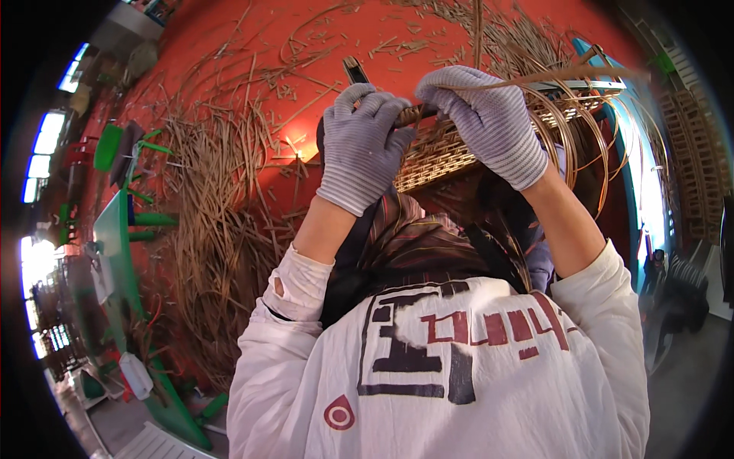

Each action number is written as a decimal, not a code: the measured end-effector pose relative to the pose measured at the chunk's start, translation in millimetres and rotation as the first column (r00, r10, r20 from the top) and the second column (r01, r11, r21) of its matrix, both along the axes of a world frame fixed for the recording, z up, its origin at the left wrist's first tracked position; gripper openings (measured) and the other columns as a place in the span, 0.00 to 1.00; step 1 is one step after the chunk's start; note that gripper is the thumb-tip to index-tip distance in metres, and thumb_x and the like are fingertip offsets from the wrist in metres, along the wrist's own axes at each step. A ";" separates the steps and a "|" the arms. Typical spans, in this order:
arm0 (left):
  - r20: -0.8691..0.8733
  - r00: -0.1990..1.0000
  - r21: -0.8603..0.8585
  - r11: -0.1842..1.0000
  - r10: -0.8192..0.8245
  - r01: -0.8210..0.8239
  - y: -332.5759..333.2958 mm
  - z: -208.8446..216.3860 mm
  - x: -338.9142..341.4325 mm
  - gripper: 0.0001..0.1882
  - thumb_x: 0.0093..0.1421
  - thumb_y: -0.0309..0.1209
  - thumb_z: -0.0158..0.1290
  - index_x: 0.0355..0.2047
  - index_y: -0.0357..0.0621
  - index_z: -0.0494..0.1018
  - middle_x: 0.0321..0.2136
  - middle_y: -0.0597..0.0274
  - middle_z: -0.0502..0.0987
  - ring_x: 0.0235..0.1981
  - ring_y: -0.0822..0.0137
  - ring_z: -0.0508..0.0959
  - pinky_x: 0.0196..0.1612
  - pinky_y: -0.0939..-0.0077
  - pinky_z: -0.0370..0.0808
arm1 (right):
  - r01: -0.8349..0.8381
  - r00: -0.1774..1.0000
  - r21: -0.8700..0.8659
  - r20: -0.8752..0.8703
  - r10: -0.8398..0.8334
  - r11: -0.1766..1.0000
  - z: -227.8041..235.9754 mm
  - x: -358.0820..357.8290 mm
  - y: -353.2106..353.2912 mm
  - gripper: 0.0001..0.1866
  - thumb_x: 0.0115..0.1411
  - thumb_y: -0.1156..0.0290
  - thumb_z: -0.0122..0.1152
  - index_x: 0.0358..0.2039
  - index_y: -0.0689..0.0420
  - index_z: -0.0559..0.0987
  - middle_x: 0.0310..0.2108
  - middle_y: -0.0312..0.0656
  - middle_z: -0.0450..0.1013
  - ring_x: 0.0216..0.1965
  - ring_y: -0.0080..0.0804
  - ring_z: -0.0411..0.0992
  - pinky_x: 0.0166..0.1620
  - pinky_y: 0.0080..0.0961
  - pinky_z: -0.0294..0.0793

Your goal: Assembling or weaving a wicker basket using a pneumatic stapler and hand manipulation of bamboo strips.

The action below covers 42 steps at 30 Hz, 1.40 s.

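In grey striped gloves, both my hands work at the far edge of a brown woven wicker piece (440, 158) that lies above my lap. My left hand (361, 145) is closed round the dark wrapped frame bar (355, 70) of this piece, whose end sticks out beyond my fingers. Just to the right, my right hand (489, 122) pinches a flat brown cane strip (569, 74). That strip trails off to the right over the woven part. My fingers hide the spot where strip and bar meet.
Loose brown strips (218, 191) lie heaped on the red floor (306, 30) at left, with cut bits scattered farther off. Long looped strands (566, 126) hang at the right. A green table (115, 245) lies left, and a blue-edged board (634, 161) stands right.
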<state>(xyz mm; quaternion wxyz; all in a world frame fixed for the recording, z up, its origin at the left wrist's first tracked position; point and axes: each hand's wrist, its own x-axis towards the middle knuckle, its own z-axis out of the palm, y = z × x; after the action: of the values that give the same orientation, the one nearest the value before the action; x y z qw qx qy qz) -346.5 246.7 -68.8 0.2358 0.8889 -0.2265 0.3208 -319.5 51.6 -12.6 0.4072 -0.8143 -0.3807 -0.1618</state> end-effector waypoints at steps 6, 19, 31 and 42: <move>-0.046 0.998 0.008 0.999 0.050 -0.050 -3.8 -8.7 -3.5 0.17 0.51 0.42 0.65 0.38 0.49 0.78 0.40 0.65 0.79 0.52 0.55 0.72 0.49 0.57 0.66 | 0.026 0.998 0.061 0.050 -0.029 0.998 -0.8 -10.2 0.0 0.05 0.60 0.73 0.61 0.36 0.59 0.80 0.31 0.46 0.79 0.31 0.43 0.79 0.35 0.31 0.78; -0.019 0.997 0.002 0.998 0.069 -0.069 -12.7 -7.4 -16.2 0.24 0.40 0.39 0.67 0.38 0.46 0.75 0.41 0.62 0.75 0.54 0.54 0.70 0.49 0.56 0.65 | -0.139 0.981 -0.194 0.105 0.161 0.971 12.8 -47.2 -25.1 0.11 0.50 0.70 0.64 0.36 0.55 0.79 0.30 0.41 0.75 0.31 0.43 0.75 0.36 0.35 0.75; 0.034 0.997 -0.017 0.998 0.066 -0.066 -16.8 -12.5 -14.8 0.17 0.52 0.44 0.62 0.35 0.48 0.74 0.40 0.62 0.73 0.52 0.55 0.69 0.48 0.57 0.63 | 0.044 0.981 -0.197 0.196 -0.005 0.979 34.7 -15.2 2.5 0.03 0.61 0.73 0.59 0.33 0.58 0.78 0.28 0.41 0.75 0.29 0.41 0.75 0.33 0.31 0.74; 0.019 0.995 -0.051 0.994 0.093 -0.092 -15.2 -17.5 -11.6 0.15 0.51 0.43 0.64 0.33 0.50 0.74 0.39 0.63 0.72 0.52 0.55 0.69 0.47 0.57 0.63 | 0.105 0.991 -0.012 0.081 -0.104 0.994 22.9 15.2 18.1 0.05 0.62 0.77 0.62 0.38 0.63 0.82 0.32 0.42 0.80 0.34 0.27 0.80 0.38 0.22 0.79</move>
<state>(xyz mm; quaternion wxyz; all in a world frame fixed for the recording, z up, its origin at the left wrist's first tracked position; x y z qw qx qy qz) -358.1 231.5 -86.3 0.2406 0.8888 -0.1793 0.3463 -304.3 69.7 10.3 0.3757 -0.8293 -0.3549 -0.2125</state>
